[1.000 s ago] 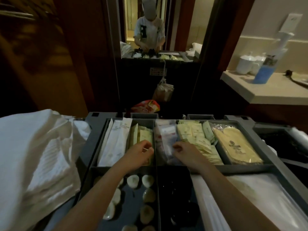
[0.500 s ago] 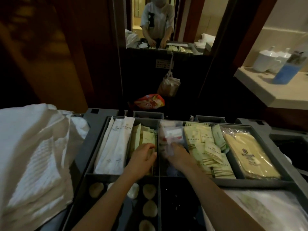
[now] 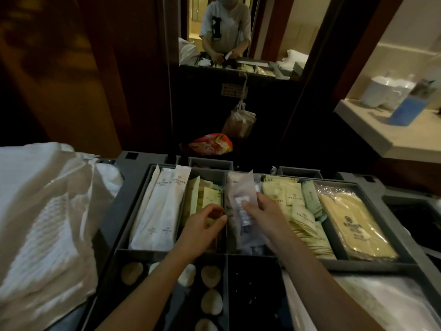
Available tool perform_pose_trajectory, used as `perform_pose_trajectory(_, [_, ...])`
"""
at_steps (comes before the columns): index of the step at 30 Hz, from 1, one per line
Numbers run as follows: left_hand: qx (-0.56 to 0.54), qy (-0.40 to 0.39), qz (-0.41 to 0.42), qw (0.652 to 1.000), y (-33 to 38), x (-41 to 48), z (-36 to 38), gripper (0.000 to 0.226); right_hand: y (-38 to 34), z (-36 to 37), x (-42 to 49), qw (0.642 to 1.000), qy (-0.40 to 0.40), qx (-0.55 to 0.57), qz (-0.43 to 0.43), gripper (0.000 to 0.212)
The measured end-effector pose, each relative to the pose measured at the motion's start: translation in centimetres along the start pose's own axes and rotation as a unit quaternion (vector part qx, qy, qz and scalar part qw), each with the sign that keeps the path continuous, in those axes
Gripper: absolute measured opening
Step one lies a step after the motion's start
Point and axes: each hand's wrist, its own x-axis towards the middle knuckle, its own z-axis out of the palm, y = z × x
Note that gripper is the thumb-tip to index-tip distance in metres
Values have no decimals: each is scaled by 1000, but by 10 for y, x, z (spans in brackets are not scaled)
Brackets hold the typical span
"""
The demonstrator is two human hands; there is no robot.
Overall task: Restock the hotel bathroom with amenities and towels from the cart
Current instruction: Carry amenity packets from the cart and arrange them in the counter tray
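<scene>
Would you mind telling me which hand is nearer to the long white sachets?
Left. The left hand is over the compartment just right of the long white sachets; the right hand, holding a clear packet, is farther right.

Dim light overall. Dark red-brown wood panelling [image 3: 71, 80] on the left. Straight ahead, a dark-framed mirror [image 3: 269, 32] with a brighter room reflected. Below it a plastic bag [image 3: 239, 123] hangs; an orange-red bag [image 3: 210, 144] lies underneath. At right, a pale tabletop [image 3: 372, 130] against a beige wall [image 3: 410, 39] carries white cups [image 3: 379, 93] and a blue bottle [image 3: 405, 111].
</scene>
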Motion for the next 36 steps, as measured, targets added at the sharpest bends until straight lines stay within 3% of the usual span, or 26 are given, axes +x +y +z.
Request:
perform_pose_trajectory(3, [-51, -17, 9, 998, 2, -2, -2, 15, -6, 16, -2, 995, -16, 97, 22, 19])
perform_pose_trajectory(8, [-142, -19, -9, 990, 8, -3, -6, 11, -9, 47, -5, 996, -13, 92, -2, 24])
perform_pose_trajectory(14, [-164, 48, -37, 985, 3, 1, -7, 14, -18, 53, 14, 995, -35, -50, -81, 21])
perform_pose_trajectory(17, [-168, 79, -46, 982, -3, 4, -7, 12, -17, 32, 41, 980, 6, -179, -87, 24])
perform_pose_trajectory(20, [-157, 103, -44, 981, -8, 6, -6, 9, -6, 8, 66, 939, 10, -329, -100, 29])
perform_pose_trajectory(22, [-157, 111, -42, 980, -9, 6, -6, 7, -1, 0, 78, 893, -20, -438, -102, 37])
perform_pose_trajectory(25, [-188, 123, -47, 973, -8, 5, -7, 5, 6, 0, 88, 770, -62, -629, -80, 54])
perform_pose_trajectory(27, [-203, 131, -53, 969, -8, 5, -7, 6, 15, 7, 89, 704, -68, -701, -92, 53])
perform_pose_trajectory(32, [-220, 132, -51, 965, -7, 5, -7, 9, 20, 7, 88, 695, -58, -710, -98, 49])
perform_pose_trajectory(36, [-203, 138, -38, 969, -5, 4, -7, 10, 15, 0, 79, 665, -64, -734, -122, 35])
